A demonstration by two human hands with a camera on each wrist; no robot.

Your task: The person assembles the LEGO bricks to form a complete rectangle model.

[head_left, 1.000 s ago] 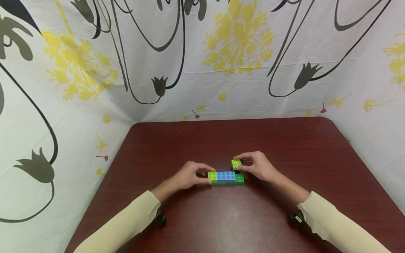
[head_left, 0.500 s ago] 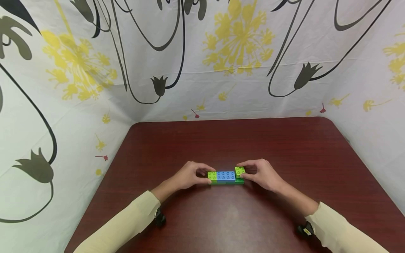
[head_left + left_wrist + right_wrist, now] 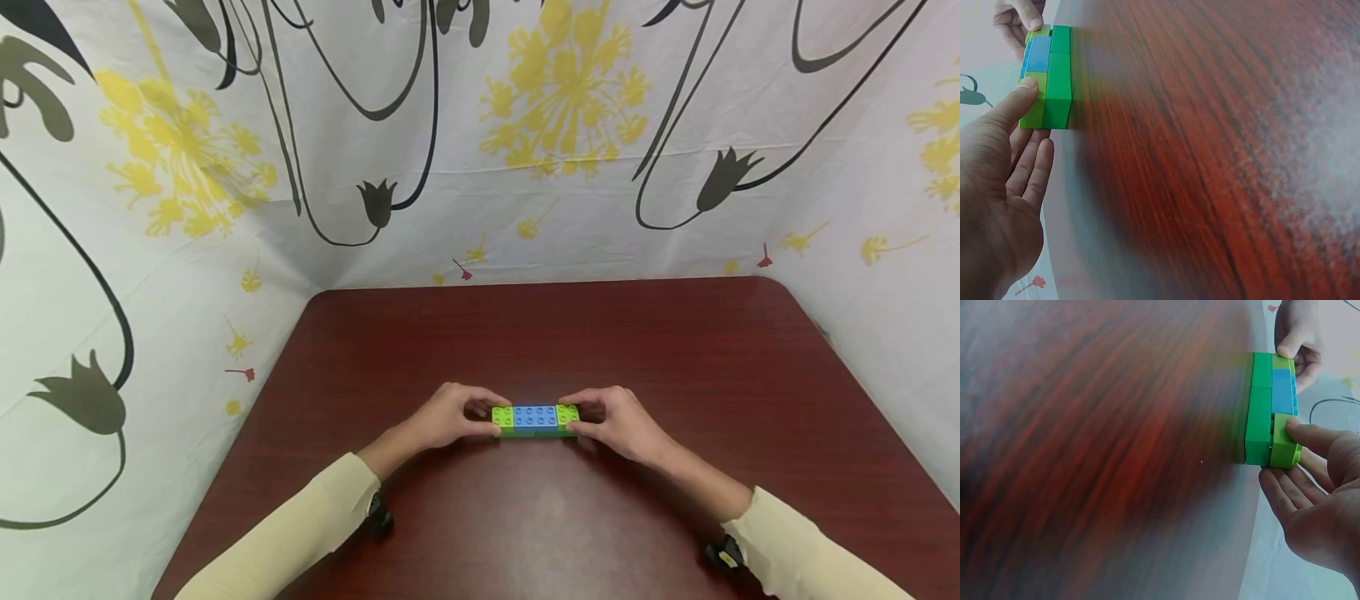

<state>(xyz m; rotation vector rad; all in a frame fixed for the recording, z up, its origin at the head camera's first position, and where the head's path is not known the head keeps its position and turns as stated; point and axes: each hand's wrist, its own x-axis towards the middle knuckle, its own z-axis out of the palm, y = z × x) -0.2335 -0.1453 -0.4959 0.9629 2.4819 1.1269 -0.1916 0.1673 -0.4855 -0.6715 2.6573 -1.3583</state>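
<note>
A low, two-layer row of toy building bricks lies on the table in front of me. Green bricks [image 3: 1259, 428] form its lower layer, two of them end to end. On top, a blue brick [image 3: 536, 416] sits between two lime bricks. My left hand [image 3: 448, 417] pinches the left lime brick [image 3: 1034, 103] between thumb and fingers. The right lime brick [image 3: 1284, 442] is pinched by my right hand [image 3: 618, 423], over the right end of the green layer. A thin gap with studs shows under that brick in the right wrist view.
The dark red-brown table [image 3: 540, 333] has rounded far corners. Behind and beside it hangs a white cloth [image 3: 480, 167] printed with flowers. Dark wrist-worn devices sit at both cuffs, such as the right one [image 3: 724, 552].
My right hand has carried its lime brick from behind the row, rightward and toward me, then down onto the right end of the green layer. The left hand has kept its place.
</note>
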